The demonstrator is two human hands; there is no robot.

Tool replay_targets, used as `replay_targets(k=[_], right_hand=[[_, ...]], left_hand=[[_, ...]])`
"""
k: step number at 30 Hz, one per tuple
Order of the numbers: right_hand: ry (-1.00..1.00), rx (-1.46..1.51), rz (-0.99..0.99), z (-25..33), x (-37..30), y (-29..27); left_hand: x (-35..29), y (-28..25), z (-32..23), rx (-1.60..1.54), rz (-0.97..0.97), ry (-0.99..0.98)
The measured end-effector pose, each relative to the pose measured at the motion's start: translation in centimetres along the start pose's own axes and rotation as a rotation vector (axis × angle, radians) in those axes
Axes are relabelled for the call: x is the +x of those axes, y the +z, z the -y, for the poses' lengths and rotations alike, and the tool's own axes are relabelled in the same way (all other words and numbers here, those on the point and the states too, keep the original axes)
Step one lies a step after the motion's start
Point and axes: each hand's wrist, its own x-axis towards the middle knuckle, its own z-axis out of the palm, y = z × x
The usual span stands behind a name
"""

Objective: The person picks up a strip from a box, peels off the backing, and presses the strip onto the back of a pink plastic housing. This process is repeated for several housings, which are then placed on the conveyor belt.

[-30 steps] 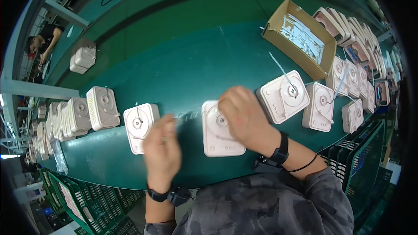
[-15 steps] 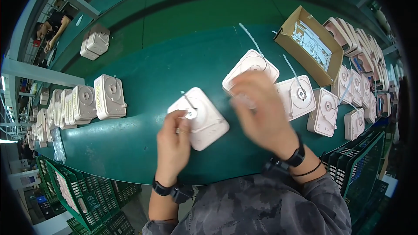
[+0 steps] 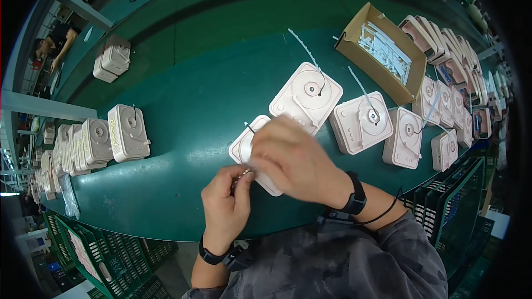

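Note:
My left hand (image 3: pixel 226 205) is closed, pinching a small part with a pale, dotted edge (image 3: pixel 244 174) between thumb and fingers. It looks like a small disc seen edge-on. My right hand (image 3: pixel 296 160), blurred by motion, is curled with its fingertips beside that part; what they hold, if anything, is hidden. Under and behind the right hand lies a pale pink housing (image 3: pixel 240 147) with a short dark wire at its top, its middle covered. Touching its upper right, another pink housing (image 3: pixel 307 93) carries a round recess and a wire ending in a clear strip.
More pink housings (image 3: pixel 363 124) stand to the right, several with wires and strips. A cardboard box (image 3: pixel 382 77) of white strips sits behind them. Rows of housings (image 3: pixel 128 133) line the left. Green crates (image 3: pixel 100 254) flank the table below. A co-worker (image 3: pixel 55 44) is at the far left.
My right hand has moved left from beside the far housing to my left hand. My left hand has lifted the small part off the near housing and drawn it toward me.

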Motion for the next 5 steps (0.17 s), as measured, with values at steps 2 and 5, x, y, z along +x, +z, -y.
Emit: replay_targets(k=[2, 5], right_hand=[[-0.007, -0.143, -0.038, -1.2, 1.6, 0.0], [0.018, -0.423, -0.065, -2.2, 2.8, 1.4]], left_hand=[[1.0, 0.2, 1.0, -0.088, -0.067, -0.046], [2.3, 0.6, 3.7, -0.258, -0.204, -0.093]])
